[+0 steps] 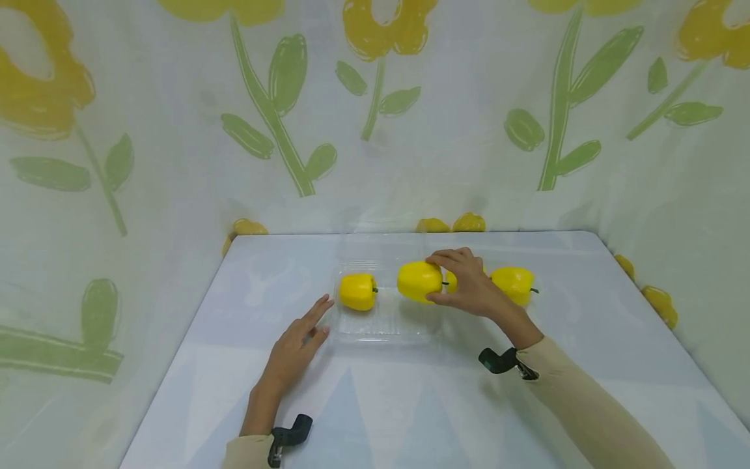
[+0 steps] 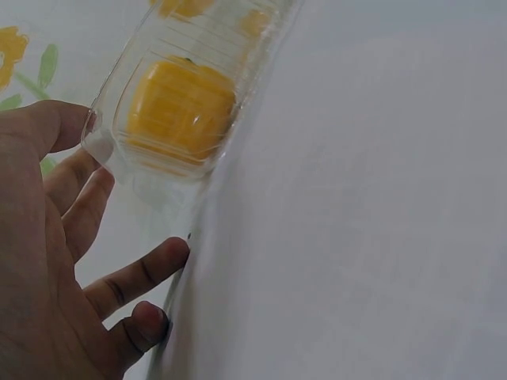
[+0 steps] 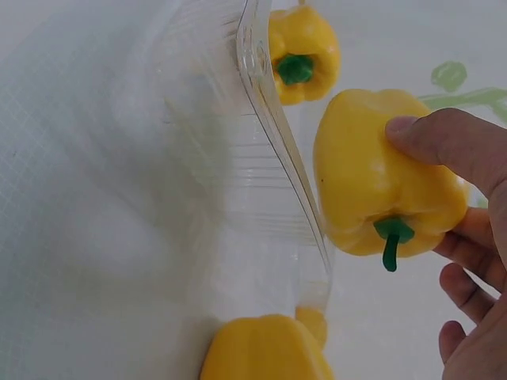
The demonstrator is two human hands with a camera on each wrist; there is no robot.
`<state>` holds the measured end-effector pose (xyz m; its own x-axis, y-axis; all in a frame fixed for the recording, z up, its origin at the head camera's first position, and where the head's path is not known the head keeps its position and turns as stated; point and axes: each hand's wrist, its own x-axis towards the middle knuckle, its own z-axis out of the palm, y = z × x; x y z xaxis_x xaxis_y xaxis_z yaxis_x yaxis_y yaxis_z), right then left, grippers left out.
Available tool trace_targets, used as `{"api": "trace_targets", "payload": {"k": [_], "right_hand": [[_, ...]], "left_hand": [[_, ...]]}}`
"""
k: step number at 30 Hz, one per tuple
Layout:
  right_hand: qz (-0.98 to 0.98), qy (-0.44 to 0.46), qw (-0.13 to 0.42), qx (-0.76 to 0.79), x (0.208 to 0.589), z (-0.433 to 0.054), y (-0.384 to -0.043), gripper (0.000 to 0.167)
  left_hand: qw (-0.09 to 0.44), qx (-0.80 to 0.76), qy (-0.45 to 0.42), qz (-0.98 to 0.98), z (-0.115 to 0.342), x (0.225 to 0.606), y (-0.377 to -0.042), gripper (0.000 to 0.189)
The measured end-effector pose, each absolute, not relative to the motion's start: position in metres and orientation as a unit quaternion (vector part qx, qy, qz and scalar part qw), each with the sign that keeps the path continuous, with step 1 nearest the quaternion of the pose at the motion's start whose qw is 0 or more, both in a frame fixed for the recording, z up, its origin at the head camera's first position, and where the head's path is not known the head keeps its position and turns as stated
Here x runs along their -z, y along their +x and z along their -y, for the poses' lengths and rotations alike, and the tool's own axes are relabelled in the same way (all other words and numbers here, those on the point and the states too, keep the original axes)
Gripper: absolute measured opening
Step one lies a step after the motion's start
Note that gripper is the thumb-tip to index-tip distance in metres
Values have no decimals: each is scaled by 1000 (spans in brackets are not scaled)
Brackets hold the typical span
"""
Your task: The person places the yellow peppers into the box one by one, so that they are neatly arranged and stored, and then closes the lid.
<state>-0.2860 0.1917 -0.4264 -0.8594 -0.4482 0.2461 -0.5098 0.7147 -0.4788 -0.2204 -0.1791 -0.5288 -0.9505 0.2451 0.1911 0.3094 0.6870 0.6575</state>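
My right hand [image 1: 469, 283] pinches a yellow bell pepper [image 1: 418, 281] between thumb and fingers. It holds the pepper over the right part of a clear plastic clamshell box [image 1: 381, 339]; the green stem points right. Inside the box, on its left side, lies another yellow bell pepper [image 1: 356, 291], also seen through the plastic in the left wrist view [image 2: 181, 109]. My left hand [image 1: 295, 348] is at the box's left side, fingers extended, with a fingertip at the rim in the left wrist view.
Right of the box stands a yellow bell pepper [image 1: 512, 284]; one more [image 1: 450, 281] is mostly hidden behind my right hand. The box's clear lid [image 1: 381, 246] stands open at the back. A flower-printed curtain [image 1: 457, 130] borders the white table [image 1: 263, 260].
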Motion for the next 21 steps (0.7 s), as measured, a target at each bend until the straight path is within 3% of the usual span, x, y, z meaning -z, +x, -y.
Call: {"api": "trace_targets", "payload": {"k": [21], "right_hand": [[939, 250, 19, -237, 439, -170, -299, 68]], "left_hand": [[34, 371, -141, 917, 178, 527, -220, 52]]}}
